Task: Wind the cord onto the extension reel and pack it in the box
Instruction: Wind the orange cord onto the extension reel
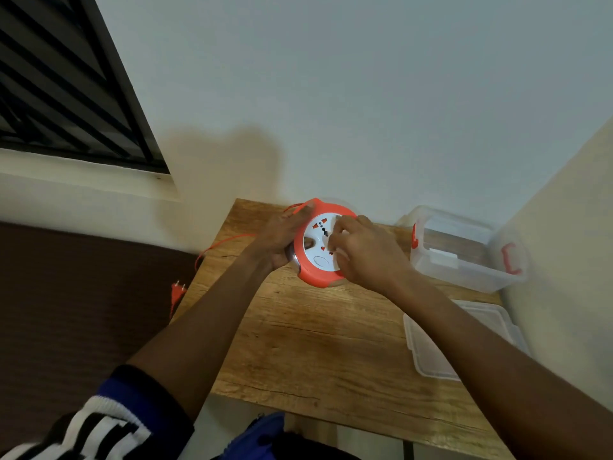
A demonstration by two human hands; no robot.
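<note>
The left hand point(282, 239) wraps around the left rim of the orange extension reel point(320, 245), fingers curled along its edge and thumb resting on the white face. The right hand point(363, 252) lies over the right part of that face, its fingertips point(335, 242) bunched together on something white near the sockets; what exactly they pinch cannot be told. The reel is tilted up toward the camera at the far side of the wooden table point(318, 343), near the wall. An orange cord point(225, 242) runs from the reel's upper left edge, loops off the table's left side and ends in an orange two-pin plug point(177, 292) hanging beside the table. To the right of the reel, close by, stands an open clear plastic box point(464, 250) with red latches. Its clear lid point(431, 353) lies flat on the table nearer the person, along the right edge.
</note>
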